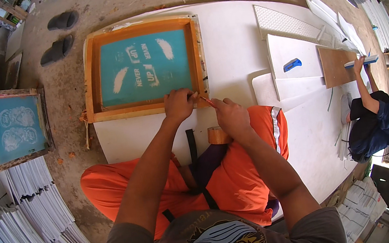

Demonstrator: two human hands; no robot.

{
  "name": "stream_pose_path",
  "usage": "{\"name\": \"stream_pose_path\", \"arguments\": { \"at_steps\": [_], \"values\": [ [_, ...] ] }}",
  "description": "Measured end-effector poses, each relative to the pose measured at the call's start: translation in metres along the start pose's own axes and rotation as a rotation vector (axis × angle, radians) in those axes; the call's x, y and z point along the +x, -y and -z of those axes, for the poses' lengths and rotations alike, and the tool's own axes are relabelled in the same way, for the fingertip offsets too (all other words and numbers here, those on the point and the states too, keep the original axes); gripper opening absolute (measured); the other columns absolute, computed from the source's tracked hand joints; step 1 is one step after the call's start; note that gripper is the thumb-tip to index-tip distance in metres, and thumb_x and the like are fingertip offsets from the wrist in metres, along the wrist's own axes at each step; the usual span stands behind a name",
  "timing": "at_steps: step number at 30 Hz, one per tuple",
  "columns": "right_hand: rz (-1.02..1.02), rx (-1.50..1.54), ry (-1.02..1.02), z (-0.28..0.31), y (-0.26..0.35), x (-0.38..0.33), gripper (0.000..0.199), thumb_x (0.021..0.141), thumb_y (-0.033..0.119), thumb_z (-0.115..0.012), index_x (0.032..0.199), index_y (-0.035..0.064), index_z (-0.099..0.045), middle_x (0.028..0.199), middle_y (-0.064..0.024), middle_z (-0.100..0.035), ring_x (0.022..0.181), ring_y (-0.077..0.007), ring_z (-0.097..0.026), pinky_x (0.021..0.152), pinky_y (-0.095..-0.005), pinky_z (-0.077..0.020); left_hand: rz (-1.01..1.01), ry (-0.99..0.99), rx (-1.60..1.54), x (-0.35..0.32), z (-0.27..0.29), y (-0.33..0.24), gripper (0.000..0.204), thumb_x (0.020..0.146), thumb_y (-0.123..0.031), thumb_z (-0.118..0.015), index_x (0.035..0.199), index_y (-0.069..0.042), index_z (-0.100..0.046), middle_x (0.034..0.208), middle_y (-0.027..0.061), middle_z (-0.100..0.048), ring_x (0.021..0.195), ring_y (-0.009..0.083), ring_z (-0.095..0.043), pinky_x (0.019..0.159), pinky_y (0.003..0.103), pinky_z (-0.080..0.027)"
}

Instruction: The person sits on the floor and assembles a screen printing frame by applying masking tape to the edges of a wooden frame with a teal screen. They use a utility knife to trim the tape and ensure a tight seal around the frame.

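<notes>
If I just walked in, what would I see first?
Probably the big wooden frame with a teal printing screen, lying on the white board right in front of the person. Their left hand rests on its near edge, and the right hand holds brown tape stretched there. Bright orange trousers fill the middle below, and stacks of white sheets pile up on the left.

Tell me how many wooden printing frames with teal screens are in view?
2. One printing frame lies on the white board before the person, both hands at its near edge. The other frame rests on paper stacks at the left. More may be hidden out of view.
</notes>
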State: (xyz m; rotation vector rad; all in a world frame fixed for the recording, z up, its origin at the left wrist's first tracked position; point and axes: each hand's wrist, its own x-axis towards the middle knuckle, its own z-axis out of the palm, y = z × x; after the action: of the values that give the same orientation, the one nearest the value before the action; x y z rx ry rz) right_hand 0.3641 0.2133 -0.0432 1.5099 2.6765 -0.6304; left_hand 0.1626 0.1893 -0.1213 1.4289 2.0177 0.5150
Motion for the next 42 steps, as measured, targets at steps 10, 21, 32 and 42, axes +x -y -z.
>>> {"name": "stream_pose_path", "arguments": {
  "at_steps": [10, 21, 32, 42],
  "values": [
    [-0.021, -0.037, 0.056, -0.001, 0.003, 0.002, 0.031, 0.096, 0.011, -0.057, 0.125, 0.0138, -0.066, 0.101, -0.0139, -0.068, 0.09, -0.0381, -0.074, 0.074, -0.0522, -0.0604, -0.034, -0.038, -0.017, -0.003, -0.003, 0.001, 0.03, 0.104, -0.039, -0.061, 0.1, -0.014, -0.077, 0.096, 0.0084, -0.074, 0.104, 0.0308, -0.065, 0.096, 0.048, -0.039],
    [-0.004, -0.091, 0.062, -0.001, 0.011, 0.01, 0.029, 0.096, 0.011, -0.058, 0.123, 0.0134, -0.066, 0.1, -0.0137, -0.068, 0.087, -0.0368, -0.074, 0.073, -0.0501, -0.0616, -0.022, -0.235, -0.282, 0.001, -0.009, 0.011, 0.042, 0.107, -0.036, -0.054, 0.085, -0.003, -0.066, 0.085, 0.017, -0.067, 0.088, 0.0404, -0.062, 0.082, 0.051, -0.042],
    [-0.086, 0.173, -0.323, 0.001, -0.02, 0.05, 0.021, 0.1, 0.013, -0.054, 0.117, 0.0079, -0.066, 0.093, -0.019, -0.072, 0.082, -0.0435, -0.071, 0.072, -0.0539, -0.0582, -0.193, -0.407, -0.47, -0.009, -0.01, 0.012, 0.023, 0.101, -0.027, -0.065, 0.097, -0.004, -0.069, 0.089, 0.0153, -0.069, 0.086, 0.0385, -0.062, 0.083, 0.05, -0.045],
    [-0.456, 0.056, -0.178, -0.008, -0.073, 0.08, 0.038, 0.095, 0.017, -0.06, 0.13, 0.0018, -0.051, 0.118, -0.0297, -0.066, 0.109, -0.0484, -0.067, 0.091, -0.0574, -0.0565, -0.32, -0.421, 0.026, -0.057, -0.018, -0.007, 0.031, 0.092, -0.028, -0.073, 0.121, -0.017, -0.071, 0.122, 0.0091, -0.063, 0.121, 0.0345, -0.055, 0.113, 0.058, -0.033]
  ]
}}
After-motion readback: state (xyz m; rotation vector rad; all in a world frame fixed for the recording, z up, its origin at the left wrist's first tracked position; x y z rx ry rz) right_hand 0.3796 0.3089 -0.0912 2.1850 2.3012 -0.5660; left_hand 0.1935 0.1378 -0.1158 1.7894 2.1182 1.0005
